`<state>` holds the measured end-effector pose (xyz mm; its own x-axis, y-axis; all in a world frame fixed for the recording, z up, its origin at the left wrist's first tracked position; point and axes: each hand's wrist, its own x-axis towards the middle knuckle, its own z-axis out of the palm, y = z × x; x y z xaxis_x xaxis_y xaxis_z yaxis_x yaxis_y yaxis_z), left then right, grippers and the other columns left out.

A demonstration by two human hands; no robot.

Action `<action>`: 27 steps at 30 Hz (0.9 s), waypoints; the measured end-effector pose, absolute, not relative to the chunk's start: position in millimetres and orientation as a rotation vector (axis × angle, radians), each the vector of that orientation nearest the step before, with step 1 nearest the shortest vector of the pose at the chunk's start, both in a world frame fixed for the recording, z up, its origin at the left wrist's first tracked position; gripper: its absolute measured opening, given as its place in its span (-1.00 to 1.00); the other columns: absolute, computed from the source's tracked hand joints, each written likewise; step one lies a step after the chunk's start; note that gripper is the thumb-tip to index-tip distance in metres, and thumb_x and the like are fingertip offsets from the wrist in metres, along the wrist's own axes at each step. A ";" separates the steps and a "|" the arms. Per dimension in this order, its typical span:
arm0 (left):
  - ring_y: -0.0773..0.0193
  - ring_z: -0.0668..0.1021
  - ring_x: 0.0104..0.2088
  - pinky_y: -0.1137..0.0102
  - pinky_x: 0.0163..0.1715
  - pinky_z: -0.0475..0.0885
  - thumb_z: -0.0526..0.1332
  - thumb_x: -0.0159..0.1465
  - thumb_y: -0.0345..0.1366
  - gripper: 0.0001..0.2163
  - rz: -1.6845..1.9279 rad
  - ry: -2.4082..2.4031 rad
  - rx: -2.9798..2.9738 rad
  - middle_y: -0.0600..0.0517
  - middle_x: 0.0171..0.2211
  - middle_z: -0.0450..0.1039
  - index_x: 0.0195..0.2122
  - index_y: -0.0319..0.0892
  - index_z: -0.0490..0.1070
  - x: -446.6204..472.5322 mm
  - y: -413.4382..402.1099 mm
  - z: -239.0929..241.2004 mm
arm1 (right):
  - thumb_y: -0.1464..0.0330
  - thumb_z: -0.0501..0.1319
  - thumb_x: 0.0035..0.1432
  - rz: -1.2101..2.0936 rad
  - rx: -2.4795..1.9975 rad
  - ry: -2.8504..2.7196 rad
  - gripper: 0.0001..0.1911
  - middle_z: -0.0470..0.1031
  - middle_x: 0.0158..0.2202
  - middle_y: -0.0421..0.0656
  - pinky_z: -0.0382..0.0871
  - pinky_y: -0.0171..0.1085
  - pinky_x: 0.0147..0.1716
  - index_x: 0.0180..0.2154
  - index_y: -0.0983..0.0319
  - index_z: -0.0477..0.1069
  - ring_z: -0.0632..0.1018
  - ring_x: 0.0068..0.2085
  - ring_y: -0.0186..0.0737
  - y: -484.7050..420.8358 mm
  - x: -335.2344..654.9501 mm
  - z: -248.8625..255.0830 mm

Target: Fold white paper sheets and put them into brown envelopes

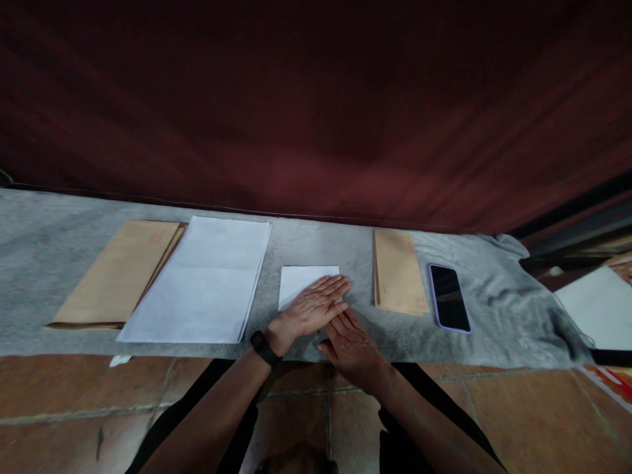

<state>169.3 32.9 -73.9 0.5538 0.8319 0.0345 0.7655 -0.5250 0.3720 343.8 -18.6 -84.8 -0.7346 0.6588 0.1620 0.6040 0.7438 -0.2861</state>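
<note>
A small white sheet of paper [301, 280], perhaps folded, lies flat in front of me. My left hand [313, 306] rests palm down across its lower right part, fingers stretched out toward the right. Just below, my right hand [353, 349] lies flat with its fingers pointing up and left. Its fingertips meet the left hand near the paper's lower right corner, and the left hand partly covers them. Both hands are open and grip nothing. Part of the paper is hidden beneath the hands.
Large white sheets [197, 283] lie to the left, beside large brown envelopes [118, 270]. Smaller brown envelopes [399, 270] and a phone [449, 298] lie to the right. Everything rests on a grey cloth [320, 240]. A dark red curtain [316, 131] hangs behind.
</note>
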 end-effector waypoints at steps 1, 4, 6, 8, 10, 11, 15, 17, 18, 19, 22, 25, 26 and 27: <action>0.37 0.10 0.43 0.32 0.42 -0.04 -0.17 0.53 -0.08 -0.50 0.312 1.335 2.481 0.04 0.43 0.06 0.42 -0.10 0.07 169.4 35.9 -75.9 | 0.19 0.22 0.33 0.311 -0.993 -2.693 -0.41 0.37 0.28 0.13 0.24 0.05 0.32 0.26 0.39 0.33 0.34 0.33 0.09 -18.0 344.1 -84.4; 0.34 0.11 0.43 0.29 0.42 -0.02 -0.18 0.52 -0.07 -0.49 0.343 1.414 2.484 0.01 0.43 0.08 0.43 -0.13 0.06 169.8 44.5 -82.4 | 0.19 0.20 0.34 0.302 -0.976 -2.698 -0.42 0.37 0.29 0.13 0.23 0.03 0.33 0.26 0.39 0.33 0.34 0.33 0.05 -17.0 345.6 -85.9; 0.31 0.11 0.43 0.25 0.42 -0.01 -0.18 0.52 -0.08 -0.47 0.355 1.508 2.477 -0.03 0.43 0.09 0.43 -0.17 0.06 169.6 49.4 -86.6 | 0.19 0.19 0.35 0.295 -0.966 -2.696 -0.41 0.36 0.29 0.11 0.23 0.01 0.34 0.27 0.38 0.31 0.35 0.33 0.03 -17.5 346.3 -87.7; 0.26 0.11 0.44 0.19 0.42 0.01 -0.18 0.51 -0.09 -0.46 0.357 1.609 2.460 -0.07 0.42 0.09 0.42 -0.22 0.07 169.1 53.2 -89.4 | 0.19 0.18 0.35 0.292 -0.972 -2.695 -0.39 0.33 0.32 0.08 0.21 -0.01 0.35 0.31 0.36 0.27 0.34 0.33 0.01 -18.4 346.3 -88.1; 0.21 0.12 0.43 0.15 0.42 0.02 -0.18 0.51 -0.09 -0.45 0.359 1.687 2.431 -0.11 0.42 0.10 0.41 -0.26 0.09 168.8 55.5 -89.7 | 0.19 0.17 0.37 0.310 -0.984 -2.704 -0.39 0.31 0.33 0.05 0.19 -0.01 0.35 0.33 0.33 0.24 0.33 0.34 0.00 -17.9 346.4 -85.7; 0.20 0.13 0.43 0.14 0.42 0.03 -0.19 0.51 -0.09 -0.45 0.365 1.711 2.418 -0.12 0.42 0.10 0.40 -0.28 0.11 168.9 55.8 -88.8 | 0.19 0.15 0.37 0.331 -0.983 -2.712 -0.40 0.31 0.33 0.04 0.19 -0.02 0.35 0.33 0.33 0.24 0.34 0.34 -0.01 -16.4 346.9 -83.2; 0.17 0.15 0.43 0.14 0.42 0.06 -0.22 0.52 -0.11 -0.45 0.456 1.799 2.363 -0.17 0.41 0.12 0.38 -0.34 0.14 173.1 48.7 -80.2 | 0.27 0.04 0.44 0.482 -1.020 -2.639 -0.54 0.44 0.25 -0.04 0.28 -0.10 0.30 0.26 0.27 0.35 0.45 0.25 -0.12 2.1 353.8 -67.8; 0.17 0.15 0.43 0.13 0.42 0.06 -0.23 0.52 -0.14 -0.46 0.509 1.822 2.344 -0.17 0.40 0.14 0.37 -0.34 0.16 177.3 39.0 -76.4 | 0.30 -0.04 0.46 0.523 -1.167 -2.489 -0.57 0.52 0.17 -0.07 0.37 -0.16 0.24 0.21 0.22 0.41 0.52 0.17 -0.18 16.3 359.8 -60.9; 0.17 0.15 0.43 0.13 0.42 0.07 -0.23 0.52 -0.15 -0.47 0.524 1.814 2.346 -0.18 0.40 0.15 0.37 -0.34 0.16 179.7 32.7 -75.6 | 0.29 -0.06 0.47 0.521 -1.232 -2.418 -0.56 0.52 0.17 -0.07 0.39 -0.15 0.22 0.21 0.22 0.41 0.53 0.16 -0.18 23.0 362.6 -58.5; 0.16 0.16 0.42 0.13 0.41 0.08 -0.22 0.52 -0.16 -0.48 0.529 1.790 2.360 -0.18 0.39 0.16 0.37 -0.34 0.16 182.3 25.7 -75.5 | 0.28 -0.08 0.48 0.514 -1.278 -2.363 -0.55 0.51 0.18 -0.06 0.39 -0.14 0.22 0.22 0.22 0.41 0.52 0.18 -0.17 28.9 365.0 -57.0; 0.14 0.19 0.41 0.11 0.40 0.11 -0.14 0.51 -0.15 -0.49 0.485 1.654 2.447 -0.21 0.38 0.18 0.36 -0.34 0.15 189.4 2.7 -80.1 | 0.24 -0.10 0.49 0.505 -1.287 -2.348 -0.50 0.45 0.24 -0.02 0.32 -0.09 0.29 0.24 0.29 0.37 0.43 0.27 -0.13 38.9 366.6 -56.6; 0.07 0.23 0.40 0.08 0.39 0.13 0.01 0.46 -0.07 -0.44 0.440 1.588 2.492 -0.28 0.36 0.20 0.35 -0.37 0.17 192.0 -17.7 -87.2 | 0.25 -0.12 0.50 0.533 -1.174 -2.467 -0.49 0.38 0.29 -0.01 0.21 -0.08 0.35 0.26 0.34 0.35 0.37 0.32 -0.15 39.2 358.7 -57.3; 0.05 0.24 0.39 0.07 0.39 0.13 0.05 0.45 -0.05 -0.43 0.434 1.585 2.498 -0.29 0.35 0.22 0.33 -0.37 0.19 191.5 -23.0 -88.9 | 0.26 -0.12 0.51 0.544 -1.129 -2.508 -0.49 0.36 0.31 -0.02 0.18 -0.07 0.37 0.27 0.34 0.33 0.34 0.33 -0.16 38.3 354.6 -57.4; 0.04 0.26 0.38 0.06 0.39 0.14 0.08 0.44 -0.05 -0.44 0.432 1.580 2.505 -0.29 0.34 0.24 0.32 -0.36 0.21 190.4 -27.4 -89.9 | 0.27 -0.12 0.51 0.553 -1.086 -2.545 -0.50 0.34 0.32 -0.03 0.15 -0.07 0.39 0.28 0.33 0.32 0.32 0.34 -0.17 37.3 350.2 -57.4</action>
<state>190.4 -27.4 -89.9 0.4042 0.9001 0.1625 0.8574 -0.4347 0.2753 350.2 37.3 -57.4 -0.6603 0.7385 0.1365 0.6151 0.6361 -0.4659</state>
